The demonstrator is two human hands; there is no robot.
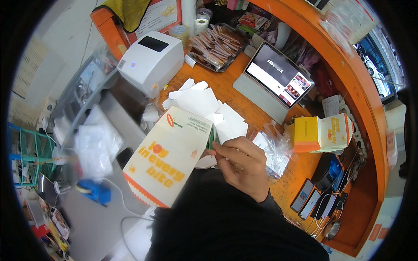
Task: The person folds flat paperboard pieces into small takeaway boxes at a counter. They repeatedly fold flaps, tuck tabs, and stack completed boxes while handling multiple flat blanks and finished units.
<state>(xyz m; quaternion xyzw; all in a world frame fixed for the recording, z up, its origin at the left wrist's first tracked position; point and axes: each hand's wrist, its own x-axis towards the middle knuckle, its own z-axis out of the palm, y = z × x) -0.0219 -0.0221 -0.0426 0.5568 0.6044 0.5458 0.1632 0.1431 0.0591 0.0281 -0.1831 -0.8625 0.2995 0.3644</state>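
Note:
A cream cardboard food box (164,154) with yellow lettering and an orange scalloped band is held tilted in front of me. My right hand (244,163) is at its right edge, thumb and fingers pinched together by a narrow green part of the box. A fingertip, seemingly of my left hand (209,153), shows beside that edge. The rest of the left hand is hidden behind the box and the dark sleeve. Just beyond the box, loose white paper pieces (198,101) lie in a pile on the orange table (226,78).
A white label printer (151,55) stands at the far left, near a tray of small packets (216,45). A tablet (279,74) leans at the back. To the right are a stack of flattened boxes (307,132), a clear plastic bag (274,152) and phones with cables (310,203).

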